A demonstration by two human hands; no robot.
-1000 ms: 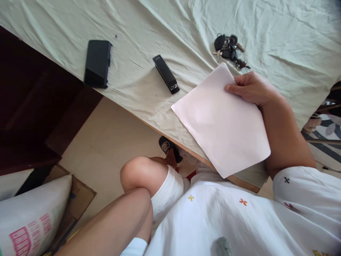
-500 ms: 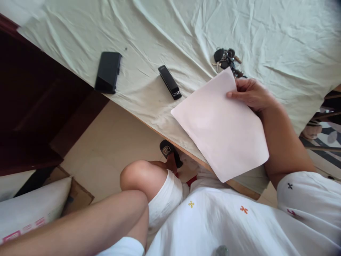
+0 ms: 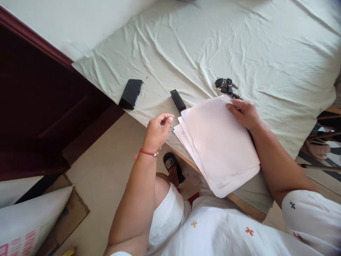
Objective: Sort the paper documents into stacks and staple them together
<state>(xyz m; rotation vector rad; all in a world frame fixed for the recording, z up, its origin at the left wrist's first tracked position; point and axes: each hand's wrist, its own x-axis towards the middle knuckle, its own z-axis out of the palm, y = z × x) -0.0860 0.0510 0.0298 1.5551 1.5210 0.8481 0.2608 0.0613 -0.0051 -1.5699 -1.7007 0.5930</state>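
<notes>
A black phone (image 3: 130,94) is lying at the table edge (image 3: 157,125). The left hand (image 3: 157,131) is hovering empty, fingers loosely curled, beside a black stapler (image 3: 178,100). The right hand (image 3: 243,113) is pinching the fanned paper sheets (image 3: 218,142) overhanging that edge, keys (image 3: 226,87) sitting just beyond.

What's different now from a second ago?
The left hand has come up into view beside the papers, holding nothing. The papers now show as several fanned sheets rather than one. The right hand still holds their far corner. Phone, stapler and keys lie as before.
</notes>
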